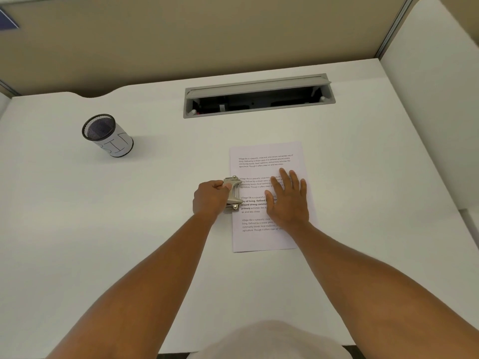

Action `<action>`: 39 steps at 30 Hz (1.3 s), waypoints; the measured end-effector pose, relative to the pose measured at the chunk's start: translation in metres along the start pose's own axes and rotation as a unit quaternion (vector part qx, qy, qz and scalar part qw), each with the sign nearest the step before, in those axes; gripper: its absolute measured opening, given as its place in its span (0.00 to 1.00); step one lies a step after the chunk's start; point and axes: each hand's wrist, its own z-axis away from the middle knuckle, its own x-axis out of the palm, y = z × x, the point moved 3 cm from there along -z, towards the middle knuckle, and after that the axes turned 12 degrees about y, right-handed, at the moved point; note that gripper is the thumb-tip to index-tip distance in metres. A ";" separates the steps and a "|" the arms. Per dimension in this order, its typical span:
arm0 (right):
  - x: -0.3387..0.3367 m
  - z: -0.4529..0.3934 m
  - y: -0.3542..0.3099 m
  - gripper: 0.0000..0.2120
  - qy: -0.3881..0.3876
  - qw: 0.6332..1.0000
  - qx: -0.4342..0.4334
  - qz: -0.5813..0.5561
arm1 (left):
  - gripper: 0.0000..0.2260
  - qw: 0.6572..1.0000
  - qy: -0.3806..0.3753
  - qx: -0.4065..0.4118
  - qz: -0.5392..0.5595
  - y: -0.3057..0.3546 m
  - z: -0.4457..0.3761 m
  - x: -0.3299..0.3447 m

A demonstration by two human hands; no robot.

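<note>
Two bare hands work at a printed sheet of paper (269, 161) that lies flat on a white desk (129, 229), a little right of the middle. The right hand (287, 200) lies flat on the sheet with its fingers straight and slightly spread, palm down over the printed lines, pressing the page to the desk. The left hand (210, 198) is curled round a metal hole punch (233, 193), with the thumb on top of its near-left part and the fingers wrapped about its left side. The punch sits at the left edge of the sheet, about halfway along that edge, its right part reaching over the margin of the page. Whether the edge is fully inside the punch's slot cannot be told.

Far to the left stands a black mesh pen cup (107, 134) with a white paper label wrapped round it, well apart from the sheet. At the far side of the desk, beyond the sheet, a grey cable tray (259, 85) is set into the top with its lid open.
</note>
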 end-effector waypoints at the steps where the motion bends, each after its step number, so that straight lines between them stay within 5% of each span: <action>1: 0.000 0.000 0.000 0.25 -0.004 1.000 0.002 0.001 | 0.12 1.000 -0.003 0.001 -0.006 0.001 0.000 0.000; 17: -0.013 -0.011 -0.010 0.25 -0.053 0.998 0.039 -0.006 | 0.05 0.995 -0.095 -0.001 0.029 0.005 -0.004 -0.003; 27: -0.033 0.001 -0.008 0.24 -0.024 0.998 0.046 -0.024 | 0.24 0.996 -0.039 -0.072 0.028 -0.007 0.009 -0.009; 39: -0.042 0.023 0.005 0.25 -0.049 0.996 0.058 -0.041 | 0.06 0.981 -0.074 -0.169 0.062 -0.026 0.044 -0.008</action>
